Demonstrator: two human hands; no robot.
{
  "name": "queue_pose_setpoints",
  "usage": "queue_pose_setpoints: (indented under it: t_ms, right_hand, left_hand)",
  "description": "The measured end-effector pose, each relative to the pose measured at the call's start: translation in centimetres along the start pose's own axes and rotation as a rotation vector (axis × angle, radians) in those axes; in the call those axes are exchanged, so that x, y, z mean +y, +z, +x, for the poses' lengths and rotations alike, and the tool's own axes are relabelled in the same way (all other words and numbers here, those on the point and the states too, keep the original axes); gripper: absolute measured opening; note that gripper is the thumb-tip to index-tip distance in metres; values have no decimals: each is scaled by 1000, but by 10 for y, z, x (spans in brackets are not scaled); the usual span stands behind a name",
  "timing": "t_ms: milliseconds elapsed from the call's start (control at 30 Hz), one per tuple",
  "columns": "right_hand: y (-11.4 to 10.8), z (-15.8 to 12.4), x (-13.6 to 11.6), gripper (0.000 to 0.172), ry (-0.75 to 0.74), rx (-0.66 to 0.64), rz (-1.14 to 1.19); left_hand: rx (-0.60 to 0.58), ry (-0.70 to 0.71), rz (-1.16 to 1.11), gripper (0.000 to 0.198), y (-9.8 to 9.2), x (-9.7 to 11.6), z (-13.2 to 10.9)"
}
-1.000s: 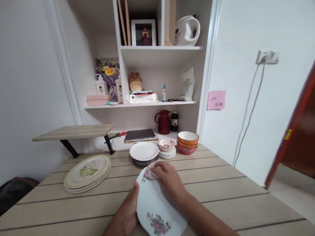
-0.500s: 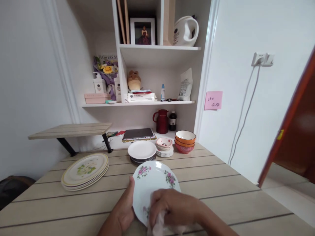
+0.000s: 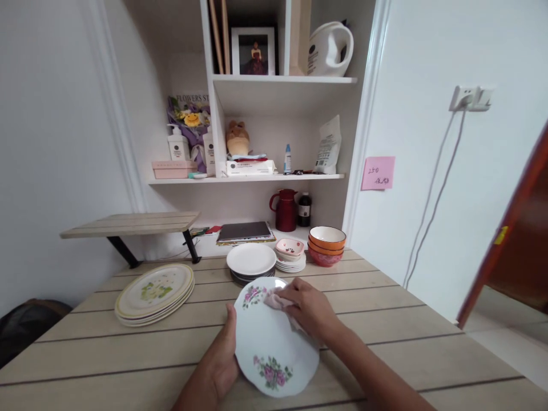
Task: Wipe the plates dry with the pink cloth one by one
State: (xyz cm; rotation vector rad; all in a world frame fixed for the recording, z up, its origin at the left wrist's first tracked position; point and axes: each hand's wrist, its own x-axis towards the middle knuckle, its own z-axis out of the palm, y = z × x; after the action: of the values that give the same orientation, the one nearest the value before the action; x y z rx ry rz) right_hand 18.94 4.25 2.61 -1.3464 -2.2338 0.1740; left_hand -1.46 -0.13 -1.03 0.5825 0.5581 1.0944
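A white plate with pink flowers (image 3: 274,337) is tilted up above the table in front of me. My left hand (image 3: 222,354) grips its left rim, with the thumb along the edge and the other fingers hidden behind. Bunched under the fingers of my right hand (image 3: 310,308) is a pale cloth (image 3: 276,299), pressed against the plate's upper part. The hand and cloth cover the flowers at the upper right. Just behind the plate stands a stack of dark plates with a white plate (image 3: 251,259) on top.
Flower-printed plates (image 3: 156,292) are stacked at the left, below a small raised shelf (image 3: 131,224). Small dishes (image 3: 290,251) and several bowls (image 3: 326,245) stand at the back right. Behind are a laptop (image 3: 244,231) and a red jug (image 3: 285,210).
My right hand has moved the cloth from the plate's lower part up to its top, uncovering the lower flowers. My left hand still holds the left rim. The view has shifted slightly.
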Motion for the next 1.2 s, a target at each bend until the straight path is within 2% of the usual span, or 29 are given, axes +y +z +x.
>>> queue_pose_setpoints:
  t_ms: [67, 133, 233, 333, 467, 567, 667, 800, 867, 933, 967, 1033, 1200]
  right_hand:
    - [-2, -7, 1, 25, 30, -53, 3]
    - [1, -11, -2, 26, 60, -75, 3]
    - [12, -5, -8, 38, 140, 0, -21]
    - [25, 8, -18, 34, 187, 65, -46]
    - [35, 12, -38, 30, 69, 29, -42]
    - [33, 6, -52, 39, -137, -23, 56]
    - [23, -1, -55, 40, -365, -178, 282]
    - [3, -9, -39, 29, -547, -488, 501]
    - [-9, -13, -24, 25, -557, -631, 552]
    - [-20, -17, -10, 27, -475, -694, 548]
    - [-24, -18, -4, 31, -411, -689, 523]
    - [-29, -19, 5, 38, -271, -599, 427]
    - [-20, -9, 11, 44, -18, -196, 149]
  left_hand:
    - [-26, -21, -5, 68, -3, 0, 2]
    - [-51, -43, -14, 70, -7, 0, 4]
    - [-62, -73, -12, 70, -14, 0, 9]
    - [-79, -93, -19, 70, -17, 1, 11]
    - [-52, -78, -46, 69, -11, 1, 10]
    - [-16, -64, -66, 72, -5, 2, 8]
    - [-26, -57, -71, 73, -4, 3, 5]
    - [-82, -98, -50, 72, -5, 3, 2]
    - [-82, -90, -28, 71, -3, 3, 2]
    - [-61, -60, -4, 70, 0, 3, 2]
    - [-50, -50, 4, 69, 2, 3, 2]
    - [-37, -55, 19, 68, 5, 3, 2]
    - [-1, -65, 30, 66, 3, 4, 2]
